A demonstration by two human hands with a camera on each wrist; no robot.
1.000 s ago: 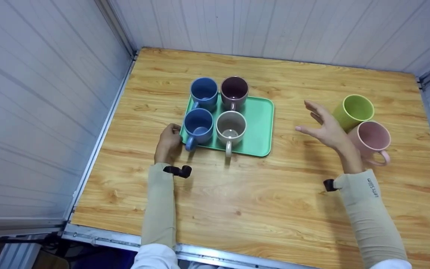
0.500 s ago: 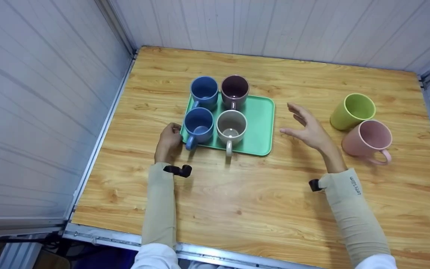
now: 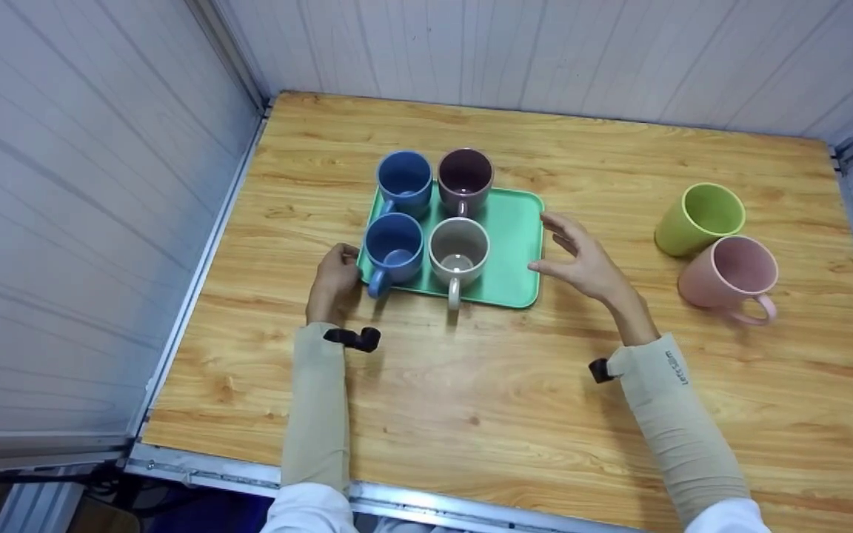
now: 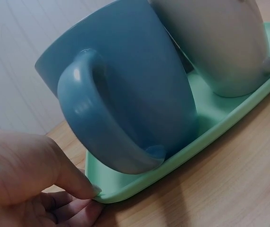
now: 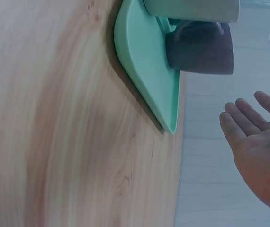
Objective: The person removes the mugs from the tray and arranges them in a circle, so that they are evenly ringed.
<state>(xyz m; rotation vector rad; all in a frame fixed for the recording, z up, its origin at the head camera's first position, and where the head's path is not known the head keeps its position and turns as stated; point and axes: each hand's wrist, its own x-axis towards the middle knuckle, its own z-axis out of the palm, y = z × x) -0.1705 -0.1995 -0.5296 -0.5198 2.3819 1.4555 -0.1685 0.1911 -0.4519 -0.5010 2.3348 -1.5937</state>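
Observation:
On a green tray [image 3: 517,248] stand two blue mugs [image 3: 395,259], a plum mug [image 3: 463,181] and a greyish-beige mug [image 3: 459,259]. My left hand [image 3: 336,277] is at the tray's near-left corner. In the left wrist view its thumb lies on the tray rim [image 4: 192,153] with fingers below, pinching the corner beside the front blue mug [image 4: 139,90]. My right hand [image 3: 583,266], fingers spread and thumb apart, hovers at the tray's right edge, fingertips overlapping it. The right wrist view has this hand [image 5: 263,146] with nothing in its palm.
A lime-green cup [image 3: 700,218] and a pink mug [image 3: 730,274], handle toward the front right, stand close together on the right of the wooden table [image 3: 471,414]. White panel walls [image 3: 515,52] rise at the back and sides.
The right hand has moved left, away from the pink mug and lime-green cup, to the tray's right edge. The left hand keeps its place at the tray corner.

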